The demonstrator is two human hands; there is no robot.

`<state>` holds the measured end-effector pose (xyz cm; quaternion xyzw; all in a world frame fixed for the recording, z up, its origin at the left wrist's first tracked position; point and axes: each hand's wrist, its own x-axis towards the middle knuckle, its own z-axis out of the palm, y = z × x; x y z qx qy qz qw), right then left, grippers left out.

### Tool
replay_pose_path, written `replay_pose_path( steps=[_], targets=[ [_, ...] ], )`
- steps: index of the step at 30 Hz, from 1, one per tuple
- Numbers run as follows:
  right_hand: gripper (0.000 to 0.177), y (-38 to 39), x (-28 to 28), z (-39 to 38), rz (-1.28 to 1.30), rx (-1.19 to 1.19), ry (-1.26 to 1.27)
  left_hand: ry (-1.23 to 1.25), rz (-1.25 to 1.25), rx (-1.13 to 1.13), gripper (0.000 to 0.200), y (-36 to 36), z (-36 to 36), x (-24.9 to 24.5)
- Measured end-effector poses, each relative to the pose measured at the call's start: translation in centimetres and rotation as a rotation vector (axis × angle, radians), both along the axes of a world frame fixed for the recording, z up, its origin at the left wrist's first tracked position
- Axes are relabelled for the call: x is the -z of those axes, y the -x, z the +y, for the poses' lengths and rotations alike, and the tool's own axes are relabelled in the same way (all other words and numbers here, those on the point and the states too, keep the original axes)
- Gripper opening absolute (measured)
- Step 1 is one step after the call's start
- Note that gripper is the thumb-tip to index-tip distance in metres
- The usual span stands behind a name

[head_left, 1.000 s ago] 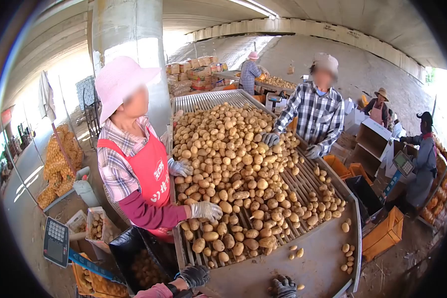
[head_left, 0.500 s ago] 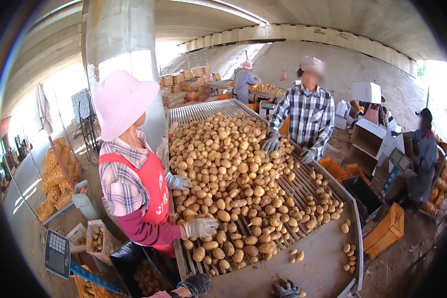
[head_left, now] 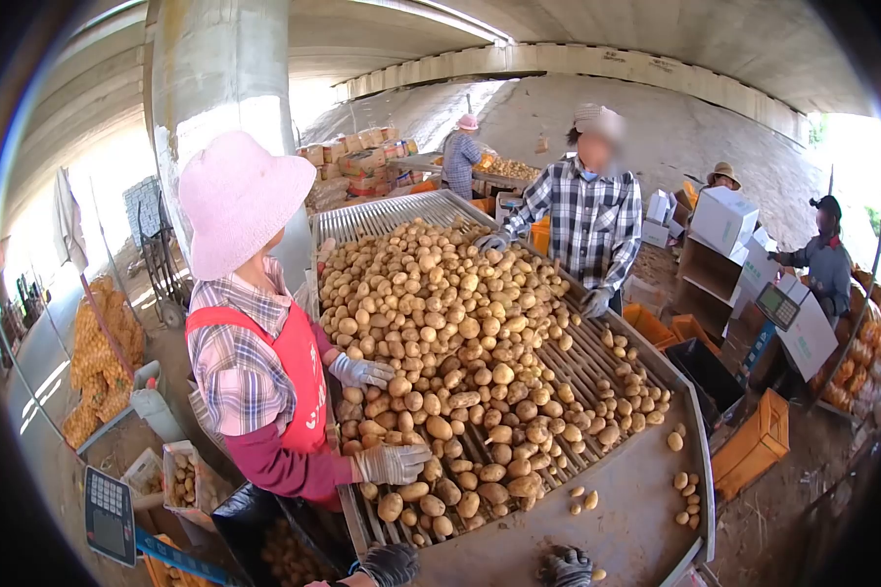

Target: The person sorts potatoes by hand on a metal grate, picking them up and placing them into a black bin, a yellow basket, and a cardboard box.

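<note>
My left hand (head_left: 390,564), in a dark glove with a pink sleeve behind it, rests at the near left edge of the sorting table (head_left: 617,528). Its fingers lie loosely stretched, and I see nothing in them. Low on the metal surface sits my right hand (head_left: 566,565), also dark-gloved, partly cut off by the bottom of the view, fingers laid forward and holding nothing visible. One small potato (head_left: 598,574) is beside it. Ahead of both hands, a big heap of potatoes (head_left: 440,333) covers the slatted rack, with a few loose ones on the plain metal near me.
A co-worker in a pink hat (head_left: 240,205) stands at the left, gloved hands on the potatoes. Across the table is another in a checked shirt (head_left: 592,225). Scales (head_left: 110,514), a black crate (head_left: 255,528), orange crates (head_left: 752,445) and cardboard boxes (head_left: 722,220) surround the table.
The view has shifted slightly. The co-worker across has moved one hand farther up the heap. At the right, a person behind the boxes has come into sight. My hands stay nearly still.
</note>
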<state>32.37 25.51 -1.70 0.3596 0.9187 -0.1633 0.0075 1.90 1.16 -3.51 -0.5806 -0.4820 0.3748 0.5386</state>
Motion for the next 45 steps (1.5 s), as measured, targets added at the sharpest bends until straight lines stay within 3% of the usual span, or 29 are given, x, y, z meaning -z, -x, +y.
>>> replay_pose_path(
  steps=[2, 4, 5, 7, 8, 13, 17, 19, 20, 21, 22, 23, 24, 26, 29, 33, 41, 45],
  targets=[
    [0.043, -0.1, 0.1, -0.2, 0.043, 0.02, -0.021, 0.084, 0.045, 0.002, 0.02, 0.1, -0.3, 0.6],
    [0.043, -0.2, 0.2, -0.2, 0.048, 0.026, -0.027, 0.114, -0.285, 0.003, 0.022, -0.2, -0.4, -0.6],
    [0.044, -0.2, 0.3, -0.2, 0.051, 0.03, -0.032, 0.112, -0.284, 0.003, 0.022, -0.1, -0.5, 0.3],
    [0.043, -0.3, 0.5, -0.1, 0.055, 0.021, -0.053, 0.118, -0.869, -0.06, 0.022, 0.2, -0.5, 2.5],
    [0.043, -0.3, 0.7, -0.1, 0.057, 0.012, -0.07, 0.116, -0.867, -0.059, 0.022, 0.4, -0.6, 3.0],
    [0.043, -0.5, 1.2, -0.2, 0.126, -0.009, -0.037, 0.026, -1.544, -0.292, 0.022, 0.3, -0.5, 2.8],
    [0.047, -0.4, 0.6, -0.4, 0.107, 0.004, -0.045, 0.085, -1.562, -0.384, 0.027, 0.3, -0.9, 2.8],
    [0.045, -0.4, 1.9, 0.1, 0.144, -0.001, -0.098, 0.192, -1.763, -0.384, 0.029, 1.1, -0.3, 1.6],
    [0.045, -0.6, 2.5, -0.1, 0.183, -0.004, -0.163, 0.233, -1.68, -0.528, 0.027, -0.5, 0.9, -4.1],
    [0.043, -0.4, 1.6, 0.1, 0.178, -0.029, -0.198, 0.23, -1.681, -0.577, 0.026, -1.0, 1.5, -5.8],
    [0.043, 0.0, -0.2, 0.2, 0.223, -0.036, -0.172, 0.29, -1.529, -0.279, 0.024, 1.3, 0.1, 1.3],
    [0.042, 0.0, 0.4, 0.8, 0.166, -0.024, -0.166, 0.309, -1.498, -0.271, 0.025, 2.4, -0.7, 5.8],
    [0.042, 0.1, 0.1, 1.5, 0.205, -0.029, -0.198, 0.236, -1.551, -0.61, 0.027, -0.6, 2.7, -3.8],
    [0.042, 0.1, 0.5, 1.7, 0.205, -0.01, -0.155, 0.137, -1.657, -0.603, 0.028, -0.9, 2.5, -4.6],
    [0.039, 0.6, 0.8, 1.9, 0.256, 0.018, -0.103, 0.084, -1.628, -0.541, 0.023, -0.4, 1.3, -2.6],
    [0.034, 2.2, 0.2, 3.4, 0.316, 0.038, -0.083, 0.12, -1.598, -0.61, 0.025, -1.1, 1.8, -4.8],
    [0.037, 3.7, 0.4, 5.3, 0.328, 0.039, -0.063, 0.156, -1.635, -0.706, 0.025, -0.4, 2.1, -3.3],
    [0.037, 2.8, 0.8, 5.9, 0.357, -0.016, -0.047, 0.091, -1.688, -0.488, 0.021, -0.2, 1.5, -3.0]
  ],
)
